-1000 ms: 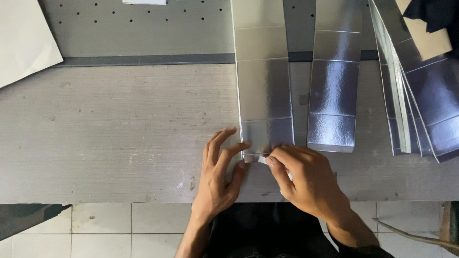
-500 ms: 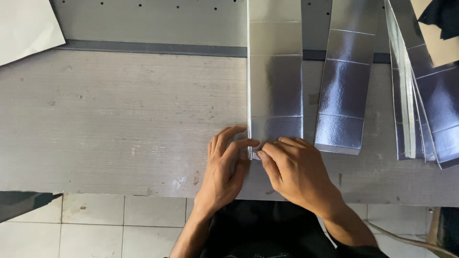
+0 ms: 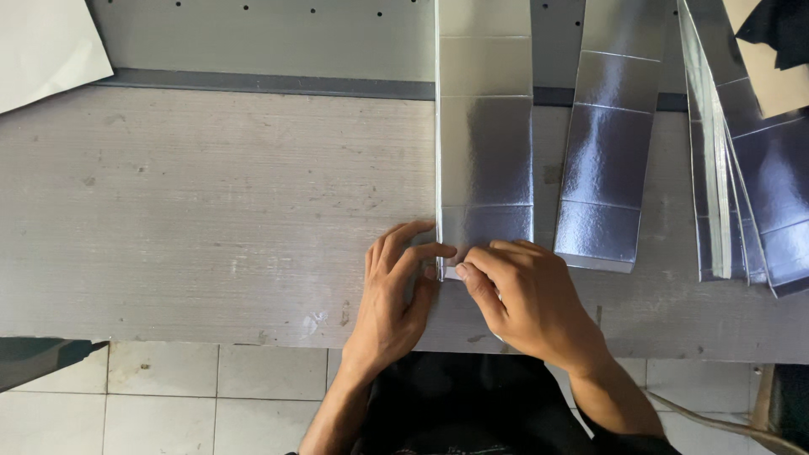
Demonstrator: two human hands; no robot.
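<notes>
Just beyond your right hand (image 3: 527,299), a second silver creased strip (image 3: 607,160) lies flat on the grey worktable (image 3: 211,211), close to your knuckles but not touching them. Farther out on that side, a fanned stack of silver sheets (image 3: 742,185) leans across the table's corner. Well away past your left hand (image 3: 392,295), a pale sheet (image 3: 46,46) sits at the far corner. Beyond your fingertips, a grey perforated panel (image 3: 253,38) runs along the back of the table. Nothing lies between your hands and the strip you are working on.

There are no containers in view.

The long silver strip (image 3: 484,143) runs straight away from you, and its near end sits right at your fingertips. Your left hand lies palm down on the table, fingers bent, index fingertip pressing at the strip's near left corner. Your right hand is curled over the near edge, thumb and index pinched together on a small white tab (image 3: 450,273) at that same corner. The two hands meet there, fingertips all but touching. Both wrists come in low over the table's near edge.
</notes>
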